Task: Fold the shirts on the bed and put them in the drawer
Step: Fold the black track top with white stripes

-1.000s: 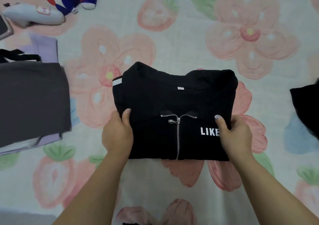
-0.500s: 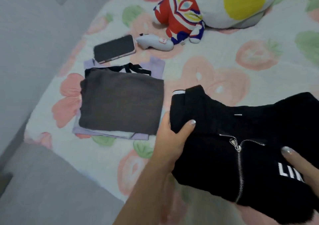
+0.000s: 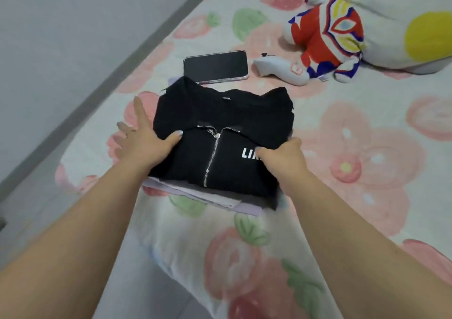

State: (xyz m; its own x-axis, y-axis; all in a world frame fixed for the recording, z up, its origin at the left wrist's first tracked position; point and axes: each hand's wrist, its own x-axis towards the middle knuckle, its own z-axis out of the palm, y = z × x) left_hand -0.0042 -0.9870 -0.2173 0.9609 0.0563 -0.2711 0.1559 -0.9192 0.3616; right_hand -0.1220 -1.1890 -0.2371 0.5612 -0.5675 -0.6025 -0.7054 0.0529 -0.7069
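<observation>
bed [image 3: 354, 196] edge at 9 o'clock, open room at 3 | shirt [image 3: 220, 122] now atop pile [image 3: 244, 201], previously beside it | left hand [image 3: 144, 145] flat, thumb on shirt; right hand [image 3: 283, 158] grips it

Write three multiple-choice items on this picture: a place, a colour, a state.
1. The black shirt lies: A on the floor; B on the stack of folded clothes; C in a drawer.
2. The lettering on it is: A red; B white; C yellow.
3. The fingers of the left hand are: A straight and spread; B in a fist; C round a cup.
Answers: B, grey and lilac layers show under its edge; B, white letters beside the zip; A, only the thumb presses the shirt.
</observation>
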